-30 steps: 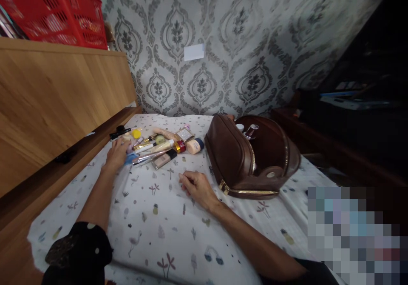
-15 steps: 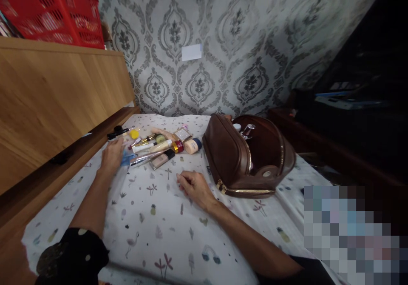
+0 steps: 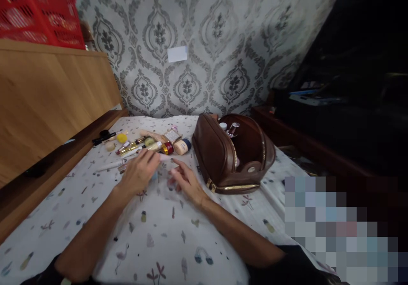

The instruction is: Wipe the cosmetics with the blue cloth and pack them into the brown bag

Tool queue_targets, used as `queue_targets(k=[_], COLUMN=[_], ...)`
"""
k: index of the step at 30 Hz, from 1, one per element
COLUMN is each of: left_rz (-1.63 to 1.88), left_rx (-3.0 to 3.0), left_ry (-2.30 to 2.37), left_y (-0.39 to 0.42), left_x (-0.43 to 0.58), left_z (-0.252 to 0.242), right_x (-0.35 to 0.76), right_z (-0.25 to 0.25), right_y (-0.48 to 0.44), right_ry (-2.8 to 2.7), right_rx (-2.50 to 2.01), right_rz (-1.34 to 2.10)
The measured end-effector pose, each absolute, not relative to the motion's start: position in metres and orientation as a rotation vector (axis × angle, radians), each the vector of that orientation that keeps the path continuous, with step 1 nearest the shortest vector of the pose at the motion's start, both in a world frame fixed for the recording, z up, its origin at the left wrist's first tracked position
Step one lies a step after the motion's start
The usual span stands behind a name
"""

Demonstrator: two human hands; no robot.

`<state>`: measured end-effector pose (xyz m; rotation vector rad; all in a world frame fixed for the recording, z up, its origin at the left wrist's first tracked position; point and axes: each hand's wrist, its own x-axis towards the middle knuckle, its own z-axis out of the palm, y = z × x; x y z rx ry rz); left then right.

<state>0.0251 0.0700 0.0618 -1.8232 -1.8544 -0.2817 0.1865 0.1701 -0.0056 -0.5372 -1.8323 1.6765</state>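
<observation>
My left hand [image 3: 143, 168] is closed around a slim, pale pinkish item [image 3: 165, 158], its end sticking out toward the right; a bit of blue shows beneath the palm. Close by on the right, my right hand [image 3: 186, 180] has its fingers apart near that end, slightly blurred, with nothing plainly held. Behind the hands lies loose makeup: a foundation jar [image 3: 182, 146] with a dark lid, a red and gold container [image 3: 167, 148], a glittery compact [image 3: 172, 136] and several tubes and brushes. A brown cosmetic bag [image 3: 212, 155] stands unzipped to the right.
A white-capped item [image 3: 223, 126] and a silver-topped bottle [image 3: 233, 128] show inside the bag. Dark makeup pieces and a yellow sponge [image 3: 121, 138] lie at the left, beside the wooden cabinet [image 3: 54, 93]. A red basket [image 3: 41, 17] sits on top. Patterned wallpaper rises behind.
My left hand has moved right from the left side of the makeup, carrying the slim item to my right hand. My right hand's fingers have spread. The view has shifted slightly.
</observation>
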Motion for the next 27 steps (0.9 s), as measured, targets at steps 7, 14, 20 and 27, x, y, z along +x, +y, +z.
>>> queue_targets(k=[7, 14, 20, 27], left_rz=[-0.490, -0.991, -0.678, -0.262], left_rx=[-2.277, -1.882, -1.843, -1.860], left_ry=[-1.606, -1.808, -1.835, -1.839], left_y=[0.080, 0.083, 0.089, 0.089], left_x=[0.035, 0.015, -0.003, -0.006], left_z=[0.025, 0.033, 0.026, 0.019], right_x=[0.177, 0.171, 0.174, 0.174], right_z=[-0.016, -0.030, -0.027, -0.026], right_y=[0.178, 0.180, 0.179, 0.179], right_ry=[-1.607, -1.542, -1.526, -1.553], right_rx=[-0.652, -0.625, -0.627, -0.666], right_rz=[1.817, 1.793, 1.731, 1.709])
